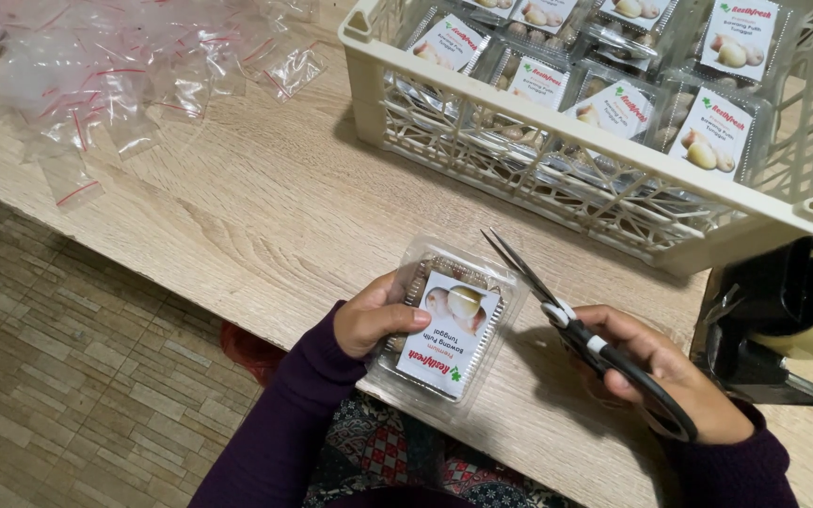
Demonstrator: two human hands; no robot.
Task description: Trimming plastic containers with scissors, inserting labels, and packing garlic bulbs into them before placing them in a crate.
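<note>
Holding one clear plastic clamshell pack against the table edge, the left hand grips its left side, thumb laid over the white label. The right hand is closed through the black handles of one pair of scissors, whose blades are nearly together and point toward 11 o'clock, their tips just above the pack's upper right corner. The pack sits at about 6 o'clock in the view; its long axis runs from 1 o'clock down to 7 o'clock, and the label reads upside down from here.

At 1 o'clock stands one cream plastic crate with lattice walls, holding more labelled packs of the same kind; roughly nine labels show, though the top rows are cut off, so the count is uncertain. At 3 o'clock sits one black tape dispenser with a pale roll. At 10 o'clock lies a loose pile of small clear bags with red strips, too overlapped to count.

The surface is a light wood-grain table; below it, at 8 o'clock, is a brown tiled floor.
</note>
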